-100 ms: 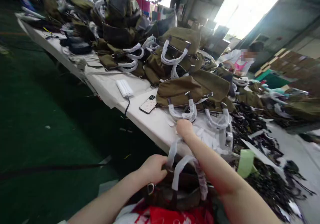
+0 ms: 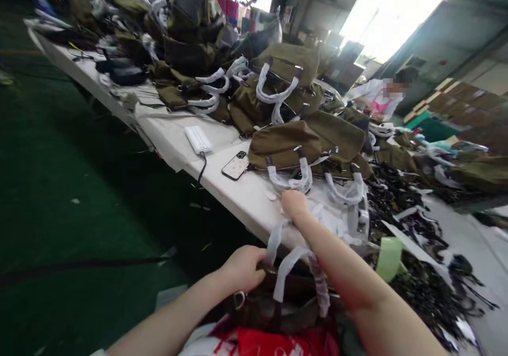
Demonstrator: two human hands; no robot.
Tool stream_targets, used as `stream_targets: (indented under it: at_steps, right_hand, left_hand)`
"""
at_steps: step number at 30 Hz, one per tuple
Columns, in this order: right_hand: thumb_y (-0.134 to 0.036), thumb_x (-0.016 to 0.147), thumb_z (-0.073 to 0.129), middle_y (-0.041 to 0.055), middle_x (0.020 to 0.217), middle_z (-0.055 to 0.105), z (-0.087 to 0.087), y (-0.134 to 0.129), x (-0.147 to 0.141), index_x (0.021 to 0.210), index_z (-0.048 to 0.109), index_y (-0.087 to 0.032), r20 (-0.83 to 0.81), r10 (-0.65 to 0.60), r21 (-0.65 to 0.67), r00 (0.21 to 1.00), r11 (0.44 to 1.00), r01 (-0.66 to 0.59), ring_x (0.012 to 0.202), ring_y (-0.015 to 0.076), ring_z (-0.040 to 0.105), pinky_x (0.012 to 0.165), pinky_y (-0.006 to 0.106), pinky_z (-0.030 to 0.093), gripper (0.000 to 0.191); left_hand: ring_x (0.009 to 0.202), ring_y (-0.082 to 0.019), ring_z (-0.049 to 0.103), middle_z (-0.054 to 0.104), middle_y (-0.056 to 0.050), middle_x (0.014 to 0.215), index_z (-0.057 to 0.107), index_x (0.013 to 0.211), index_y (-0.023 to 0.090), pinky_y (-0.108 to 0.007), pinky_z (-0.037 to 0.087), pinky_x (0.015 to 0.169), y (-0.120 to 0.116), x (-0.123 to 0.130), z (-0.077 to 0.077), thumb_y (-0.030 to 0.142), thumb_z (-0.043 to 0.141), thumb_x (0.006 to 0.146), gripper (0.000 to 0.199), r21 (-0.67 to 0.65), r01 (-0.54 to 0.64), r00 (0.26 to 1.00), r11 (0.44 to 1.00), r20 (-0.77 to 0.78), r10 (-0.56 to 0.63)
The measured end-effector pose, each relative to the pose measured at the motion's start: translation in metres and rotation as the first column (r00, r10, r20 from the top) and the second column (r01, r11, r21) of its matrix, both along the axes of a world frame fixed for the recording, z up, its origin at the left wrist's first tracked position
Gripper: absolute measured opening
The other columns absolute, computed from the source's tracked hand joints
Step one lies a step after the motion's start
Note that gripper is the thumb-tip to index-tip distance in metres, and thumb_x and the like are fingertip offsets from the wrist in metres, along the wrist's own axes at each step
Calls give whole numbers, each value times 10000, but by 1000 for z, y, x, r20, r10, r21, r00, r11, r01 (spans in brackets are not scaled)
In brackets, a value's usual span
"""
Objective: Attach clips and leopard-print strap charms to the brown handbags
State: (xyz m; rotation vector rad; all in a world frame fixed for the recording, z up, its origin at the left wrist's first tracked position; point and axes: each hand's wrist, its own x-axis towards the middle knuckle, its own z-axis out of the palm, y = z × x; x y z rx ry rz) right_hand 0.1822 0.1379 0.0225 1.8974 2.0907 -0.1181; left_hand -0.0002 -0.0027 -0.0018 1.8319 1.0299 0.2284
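In my lap is a dark handbag [image 2: 296, 319], mouth upward, its two handles [image 2: 283, 276] wrapped in white film. My left hand [image 2: 244, 268] is closed on the bag's upper edge by a metal ring [image 2: 239, 299]; the fingertips are partly hidden. My right hand [image 2: 294, 204] makes a fist over the edge of the white table [image 2: 238, 200], and whatever is inside it is hidden. Just beyond that fist lies an olive-brown bag [image 2: 283, 144] with film-wrapped handles [image 2: 291, 181], the nearer handle very close to my knuckles.
A phone [image 2: 235, 166] and a white power bank [image 2: 198, 139] with a dark cable lie on the table. More olive bags [image 2: 286, 62] are piled behind. To the right are heaped black straps [image 2: 420, 276] and a pale green piece [image 2: 389, 259]. A co-worker [image 2: 381, 99] is across the table.
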Motion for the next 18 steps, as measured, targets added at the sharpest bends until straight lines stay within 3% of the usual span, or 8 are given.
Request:
stream_targets:
  at_steps: [3,6,8,10,12,15,17,18]
  right_hand:
    - [-200,922,466,176,1008,748,8,-9,8,985,760,-129,-111,-13,110,994,994,25,963,260,700,803,300,493,309]
    - [-268,962,398,84,959,761,20,-27,20,1046,745,-186,-272,-5,214,962,975,65,869,192,695,734,250,488,367]
    - [-310,960,412,56,889,753,31,-50,29,1054,738,-173,-513,47,354,857,921,161,769,162,672,685,237,484,366]
    - [-347,922,501,41,790,726,44,-81,37,1001,744,-148,-723,165,484,671,814,321,661,148,628,619,241,474,324]
    - [-347,884,584,14,710,680,61,-120,45,958,744,-158,-789,275,552,550,711,436,580,130,572,553,239,448,259]
    - [-268,870,635,-9,694,634,88,-174,56,961,738,-211,-750,365,638,552,621,456,562,119,538,543,244,442,149]
    - [-199,867,642,6,775,657,99,-197,63,993,734,-240,-696,386,672,606,648,359,642,131,581,600,252,468,162]
    - [-174,873,630,16,828,671,100,-204,65,1008,731,-246,-677,384,654,628,705,275,698,137,606,640,254,480,183]
  left_hand:
    - [798,-194,662,746,0,835,743,860,221,-228,449,682,-3,1,0,149,538,707,266,31,-16,1000,999,16,16]
    - [751,-184,662,735,2,786,739,807,213,-222,432,644,-5,3,2,162,535,705,235,59,-19,999,998,46,16]
    - [759,-183,666,738,3,789,739,791,214,-220,436,648,-6,5,5,159,538,703,227,62,-7,997,998,72,2]
    - [769,-183,667,743,3,800,747,813,212,-218,446,654,-6,7,6,160,552,705,229,34,-9,994,999,111,5]
    - [748,-181,664,740,1,781,755,855,197,-216,458,644,-4,11,4,187,584,718,219,-42,-34,987,999,156,40]
    - [696,-180,655,717,-3,721,754,856,154,-216,461,607,1,17,0,274,635,741,204,-130,-57,976,990,201,83]
    - [689,-184,655,709,-6,713,752,831,138,-216,455,589,3,22,-1,325,640,756,230,-120,-47,975,992,211,71]
    - [695,-187,657,711,-8,720,752,833,134,-216,453,586,4,25,0,335,637,761,242,-104,-38,976,994,211,60]
